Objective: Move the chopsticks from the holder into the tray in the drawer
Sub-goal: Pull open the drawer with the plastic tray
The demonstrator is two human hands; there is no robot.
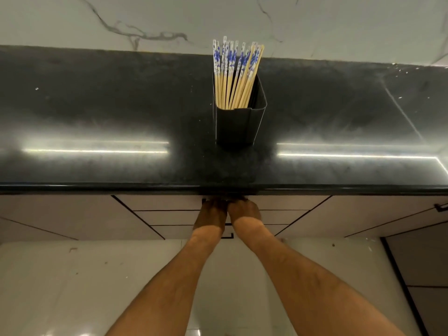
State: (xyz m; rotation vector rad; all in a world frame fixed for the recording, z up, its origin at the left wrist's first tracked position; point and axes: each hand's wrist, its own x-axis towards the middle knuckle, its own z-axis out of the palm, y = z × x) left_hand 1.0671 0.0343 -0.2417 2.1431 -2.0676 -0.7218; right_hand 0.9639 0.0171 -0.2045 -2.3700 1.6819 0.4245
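Two bare forearms enter from the lower edge — no sleeves, no watch, no bands or rings visible. Fine hair and faint veins show along both. The bare left hand (213,210) and bare right hand (243,209) are shadowed — fingers hidden.

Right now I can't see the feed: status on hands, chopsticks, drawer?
Left hand and right hand together at top drawer handle, grip unclear. Chopsticks all upright in holder. Drawer looks shut; tray unseen.
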